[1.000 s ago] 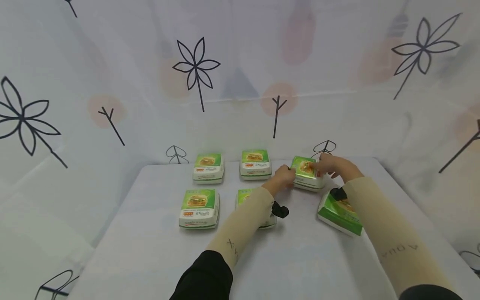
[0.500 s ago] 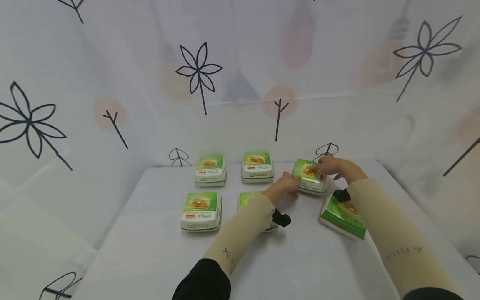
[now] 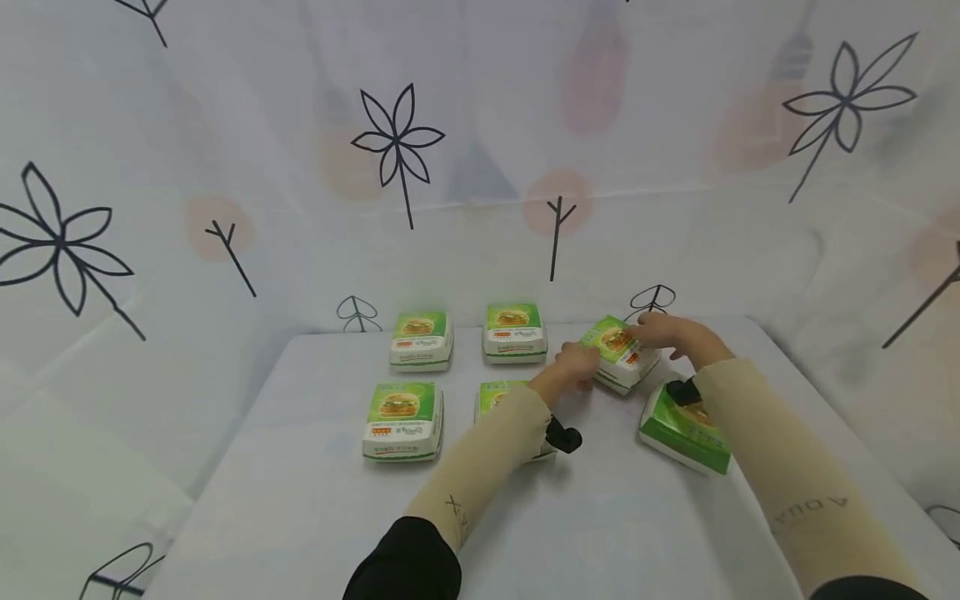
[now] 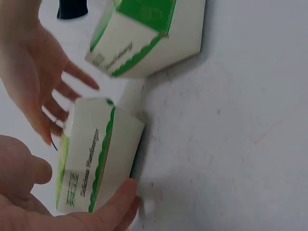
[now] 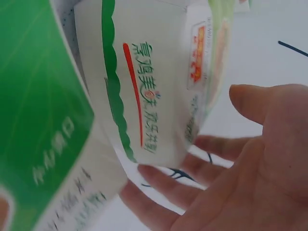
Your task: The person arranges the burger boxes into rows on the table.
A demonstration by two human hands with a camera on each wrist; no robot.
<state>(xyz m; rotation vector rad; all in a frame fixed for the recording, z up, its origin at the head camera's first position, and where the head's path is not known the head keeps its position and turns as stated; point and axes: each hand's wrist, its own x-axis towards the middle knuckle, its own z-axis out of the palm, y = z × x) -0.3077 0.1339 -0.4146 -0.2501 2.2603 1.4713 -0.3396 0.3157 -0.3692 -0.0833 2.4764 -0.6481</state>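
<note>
A green and white burger box (image 3: 628,367) stands askew at the back right of the table, between both hands. At its left side, my left hand (image 3: 574,367) touches it. In the left wrist view, the fingers (image 4: 118,199) lie along the box's lower edge and the thumb (image 4: 41,169) is apart from it. My right hand (image 3: 675,335) is at the far right side; its fingers (image 5: 163,190) are extended and spread beside the box in the right wrist view. Just in front, another burger box (image 3: 686,437) lies turned, partly under the right sleeve.
Two burger boxes, a left one (image 3: 422,342) and a middle one (image 3: 515,335), stand along the table's back edge. In front of them are a burger box (image 3: 402,422) and one partly hidden (image 3: 491,396) by the left forearm. A patterned cloth (image 3: 480,167) hangs behind the white table (image 3: 300,508).
The burger box between the hands has turned counterclockwise. My left hand has shifted slightly along its side, and the right hand has barely moved. The other boxes keep their places.
</note>
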